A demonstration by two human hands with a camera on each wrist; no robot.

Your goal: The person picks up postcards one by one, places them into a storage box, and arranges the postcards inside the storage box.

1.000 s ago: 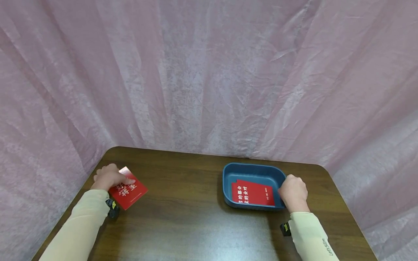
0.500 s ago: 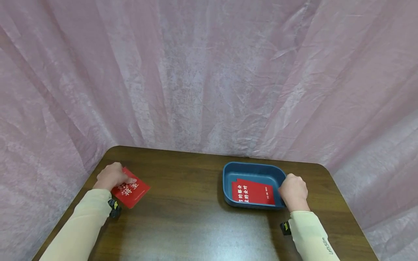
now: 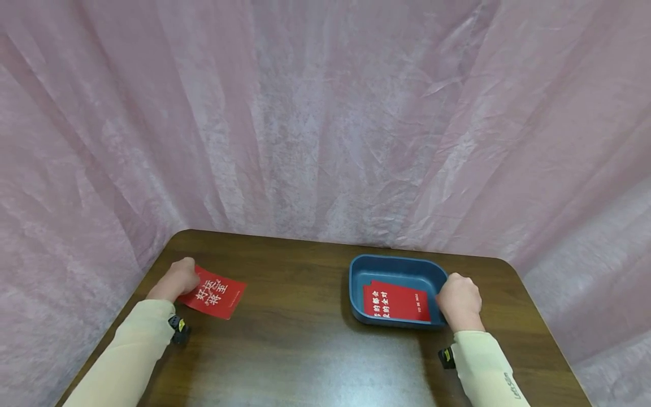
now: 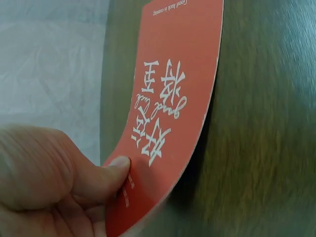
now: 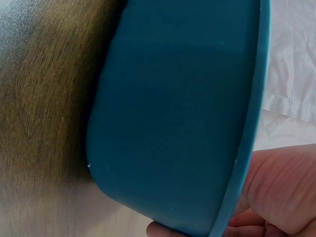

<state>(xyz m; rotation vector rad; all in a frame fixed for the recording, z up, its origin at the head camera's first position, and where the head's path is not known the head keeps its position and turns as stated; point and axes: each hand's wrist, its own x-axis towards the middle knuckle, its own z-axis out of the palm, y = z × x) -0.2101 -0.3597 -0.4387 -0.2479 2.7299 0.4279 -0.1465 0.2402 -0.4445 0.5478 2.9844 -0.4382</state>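
Note:
My left hand (image 3: pixel 179 279) pinches one end of a red card (image 3: pixel 216 293) with white lettering, at the left side of the table. In the left wrist view the card (image 4: pixel 173 84) bends upward from the thumb, its face with white characters showing. On the right, my right hand (image 3: pixel 460 299) grips the right end of a blue rectangular tray (image 3: pixel 396 261). The right wrist view shows the outer wall of the tray (image 5: pixel 173 108), with fingers (image 5: pixel 165 230) under its rim. Inside the tray lie red cards (image 3: pixel 399 301) with white characters, one overlapping another.
Both hands work over a dark wooden table (image 3: pixel 285 294) with rounded far corners. A pink velvet curtain (image 3: pixel 325 124) hangs right behind the table and along its sides.
The card in my left hand has shifted a little to the right and turned, so more of its lettering shows. My right hand and the tray have stayed in place.

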